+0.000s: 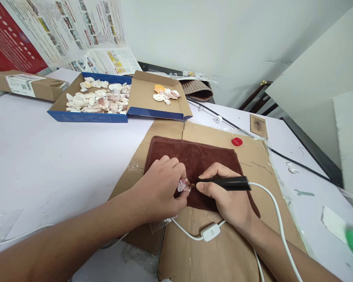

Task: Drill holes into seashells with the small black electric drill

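My left hand pinches a small pinkish-white shell between thumb and fingers, above the brown cloth. Most of the hand covers the shell's left side. In my right hand is a black pen-shaped electric tool, gripped like a pen and lying almost level. Its thin brass-coloured tip points left at the shell's edge; whether the two touch, I cannot tell. A white cord leaves the tool's back end. Below the hands lies a white inline switch on cardboard.
A blue box at the back left holds many shells; several more rest on its open lid. Cardboard lies under the cloth. A red cap, thin wires, a small flat wrench and a black cable are on the right.
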The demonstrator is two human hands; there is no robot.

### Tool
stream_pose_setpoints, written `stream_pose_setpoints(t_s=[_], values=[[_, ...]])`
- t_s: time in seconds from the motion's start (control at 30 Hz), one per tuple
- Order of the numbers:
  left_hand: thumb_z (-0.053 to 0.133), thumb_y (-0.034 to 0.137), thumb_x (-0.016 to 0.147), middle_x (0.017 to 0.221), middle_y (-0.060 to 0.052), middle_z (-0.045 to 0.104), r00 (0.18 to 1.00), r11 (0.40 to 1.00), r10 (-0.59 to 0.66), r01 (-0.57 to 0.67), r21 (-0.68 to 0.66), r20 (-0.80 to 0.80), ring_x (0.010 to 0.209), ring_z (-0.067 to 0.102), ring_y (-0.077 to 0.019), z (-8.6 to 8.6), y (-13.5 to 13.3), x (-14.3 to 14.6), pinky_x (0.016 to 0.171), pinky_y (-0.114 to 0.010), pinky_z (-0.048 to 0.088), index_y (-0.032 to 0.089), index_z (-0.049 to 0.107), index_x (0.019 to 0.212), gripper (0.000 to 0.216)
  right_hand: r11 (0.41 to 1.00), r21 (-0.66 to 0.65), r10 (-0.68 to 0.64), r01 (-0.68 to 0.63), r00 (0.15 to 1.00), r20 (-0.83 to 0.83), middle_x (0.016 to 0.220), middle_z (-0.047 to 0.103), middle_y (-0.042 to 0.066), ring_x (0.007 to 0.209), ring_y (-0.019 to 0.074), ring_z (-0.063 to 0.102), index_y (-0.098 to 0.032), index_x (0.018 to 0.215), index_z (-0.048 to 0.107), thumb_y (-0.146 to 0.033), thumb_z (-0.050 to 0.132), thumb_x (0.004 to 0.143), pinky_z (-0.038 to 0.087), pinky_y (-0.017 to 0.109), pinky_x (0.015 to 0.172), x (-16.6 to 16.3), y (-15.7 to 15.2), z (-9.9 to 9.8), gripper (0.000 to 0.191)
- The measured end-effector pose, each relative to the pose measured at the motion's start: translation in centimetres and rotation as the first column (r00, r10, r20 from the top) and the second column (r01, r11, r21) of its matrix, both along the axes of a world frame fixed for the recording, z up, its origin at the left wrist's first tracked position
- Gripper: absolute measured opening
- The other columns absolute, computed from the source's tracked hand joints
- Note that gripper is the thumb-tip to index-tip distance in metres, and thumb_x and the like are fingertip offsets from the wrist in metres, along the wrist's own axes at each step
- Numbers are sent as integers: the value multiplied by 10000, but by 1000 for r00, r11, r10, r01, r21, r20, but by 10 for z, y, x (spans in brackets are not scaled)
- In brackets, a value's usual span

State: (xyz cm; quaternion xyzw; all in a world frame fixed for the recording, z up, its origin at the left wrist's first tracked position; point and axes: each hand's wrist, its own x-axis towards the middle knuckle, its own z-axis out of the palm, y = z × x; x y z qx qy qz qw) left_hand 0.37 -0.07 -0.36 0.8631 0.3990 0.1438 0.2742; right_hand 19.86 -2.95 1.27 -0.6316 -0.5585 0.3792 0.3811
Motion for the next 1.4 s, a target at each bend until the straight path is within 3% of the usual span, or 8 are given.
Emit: stream_pose_setpoints(t_s=[0.47,1.4], values=[[616,219,898,958,-49,597,1000,1000,3,-3,8,-2,915,488,-257,-1,1,1,809,-443,420,208,531,895,85,1000,0,17,-17,998,-55,525,563,-59,513,125,447,-235,638,646,-271,717,687,345,273,481,0,1,0,94],[616,222,890,953,-49,602,1000,1000,6,-6,11,-6,914,493,-257,-1,-1,0,804,-442,424,210,528,888,89,1000,0,23,-23,998,-64,539,582,-58,523,125,465,-229,644,640,-248,709,687,352,274,490,-1,0,-1,83]])
